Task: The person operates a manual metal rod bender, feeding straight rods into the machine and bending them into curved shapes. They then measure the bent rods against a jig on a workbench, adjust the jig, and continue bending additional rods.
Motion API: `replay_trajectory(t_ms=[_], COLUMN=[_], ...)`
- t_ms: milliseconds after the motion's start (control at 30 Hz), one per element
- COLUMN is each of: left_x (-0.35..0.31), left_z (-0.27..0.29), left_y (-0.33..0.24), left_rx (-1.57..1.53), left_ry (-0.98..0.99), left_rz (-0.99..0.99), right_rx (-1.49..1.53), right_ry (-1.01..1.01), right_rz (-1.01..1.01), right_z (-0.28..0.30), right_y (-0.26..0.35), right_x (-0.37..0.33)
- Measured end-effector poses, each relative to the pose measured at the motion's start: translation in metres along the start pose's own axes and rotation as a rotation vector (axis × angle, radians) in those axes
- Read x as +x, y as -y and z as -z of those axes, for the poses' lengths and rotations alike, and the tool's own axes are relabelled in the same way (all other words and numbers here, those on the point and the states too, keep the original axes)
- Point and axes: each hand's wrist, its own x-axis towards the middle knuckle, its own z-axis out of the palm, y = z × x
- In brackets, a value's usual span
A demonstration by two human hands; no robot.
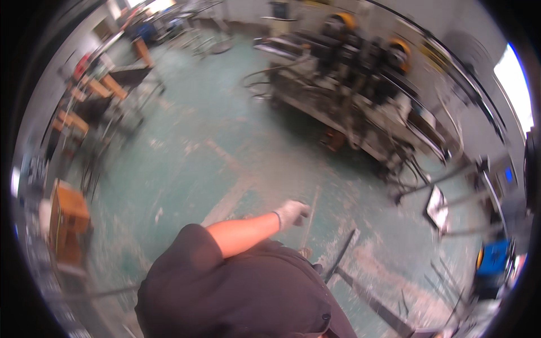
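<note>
My left hand [292, 213], in a pale glove, is held in front of my body at the end of a bare forearm. Its fingers look curled in, though motion blurs them, and what they hold, if anything, I cannot make out. A thin pale line [313, 209] runs beside the fingertips; whether it is a rod or a mark on the floor is unclear. Below the hand lies my dark shirt [242, 293]. Dark metal bars [342, 256] joined at an angle stand just to the right of my body. My right hand is out of sight.
A long machine bench [338, 107] with hoses and yellow-black parts stands ahead to the right. Along the left are a wooden cabinet [70, 214] and racks with wooden pieces [112, 86]. A blue machine [494, 258] sits at the far right. The green floor [186, 141] is scuffed.
</note>
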Motion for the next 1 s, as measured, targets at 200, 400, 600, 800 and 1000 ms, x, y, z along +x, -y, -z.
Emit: replay_trajectory(t_ms=[200,400,600,800,1000], left_x=[0.004,-0.027,-0.075,-0.073,-0.051], left_z=[0.111,0.274,0.423,0.519,0.621], left_y=[0.037,0.023,-0.019,-0.023,-0.053], left_rx=[-0.119,-0.19,-0.404,-0.577,-0.595], left_ry=[-0.093,-0.218,-0.448,-0.547,-0.662], left_rz=[0.081,-0.007,-0.111,-0.176,-0.065], right_rx=[0.325,0.447,0.281,0.02,0.128], right_ry=[-0.185,0.778,1.501,1.625,1.696], right_rz=[0.086,0.304,0.435,0.941,0.755], right_z=[0.053,-0.001,0.069,0.12,0.133], right_y=[0.133,0.278,0.375,0.478,0.726], right_x=[-0.126,-0.357,-0.612,-0.718,-0.799])
